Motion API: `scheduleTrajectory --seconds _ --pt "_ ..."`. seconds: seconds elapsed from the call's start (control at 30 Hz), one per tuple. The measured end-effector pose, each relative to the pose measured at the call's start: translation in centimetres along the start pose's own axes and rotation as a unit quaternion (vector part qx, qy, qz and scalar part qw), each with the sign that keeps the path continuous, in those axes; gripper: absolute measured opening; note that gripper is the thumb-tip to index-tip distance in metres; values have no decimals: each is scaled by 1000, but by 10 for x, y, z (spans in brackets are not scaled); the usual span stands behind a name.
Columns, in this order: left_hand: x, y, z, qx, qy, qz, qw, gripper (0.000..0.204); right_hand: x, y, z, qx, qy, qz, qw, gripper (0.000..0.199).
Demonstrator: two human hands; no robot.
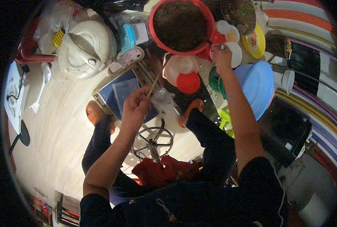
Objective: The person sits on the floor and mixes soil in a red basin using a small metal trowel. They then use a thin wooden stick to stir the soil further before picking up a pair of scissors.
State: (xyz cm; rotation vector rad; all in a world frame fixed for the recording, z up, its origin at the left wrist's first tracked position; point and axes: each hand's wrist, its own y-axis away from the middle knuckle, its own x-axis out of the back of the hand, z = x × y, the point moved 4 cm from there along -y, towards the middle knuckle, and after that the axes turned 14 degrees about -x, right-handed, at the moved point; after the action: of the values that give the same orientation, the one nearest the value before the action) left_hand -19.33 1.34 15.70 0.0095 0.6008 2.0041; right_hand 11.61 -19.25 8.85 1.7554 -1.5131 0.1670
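Observation:
My left hand is closed in a pinch on a thin tan stick, which points up and away over the edge of a blue-topped box. Farther off, to the right, my right hand reaches among small cups beside a red tub of dark soil. Its fingers look bent together near a small pale thing, and I cannot make out what they hold. A white round lid or cup lies right beside that hand. Nearer to me are a pale pink container and a red round lid.
A blue basin stands right of my right forearm, with a yellow plate beyond. White pellets lie scattered by a green round container. At left sit a white appliance and a clog. A spoked metal wheel stands between my legs.

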Motion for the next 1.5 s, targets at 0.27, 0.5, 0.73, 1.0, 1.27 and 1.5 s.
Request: scheduleTrajectory --seconds 0.27,0.5,0.73,1.0,1.27,1.5 --pt "-7 -4 2 6 -6 -15 1000 29 -113 2 64 -92 -204 -66 972 22" --pt "0 -7 1 -5 3 10 1000 32 -62 13 14 180 18 72 981 14" --pt "3 -3 1 -1 0 4 1000 33 -91 -16 -21 -201 -408 -118 883 15" --pt "1 -8 3 7 -17 -9 1000 33 -113 45 -60 195 202 44 959 27" --pt "5 -11 4 -24 8 -5 1000 33 -18 26 -24 175 301 116 930 28" --pt "1 -11 1 -2 23 -3 1000 33 -68 31 13 -248 -402 -43 880 24"
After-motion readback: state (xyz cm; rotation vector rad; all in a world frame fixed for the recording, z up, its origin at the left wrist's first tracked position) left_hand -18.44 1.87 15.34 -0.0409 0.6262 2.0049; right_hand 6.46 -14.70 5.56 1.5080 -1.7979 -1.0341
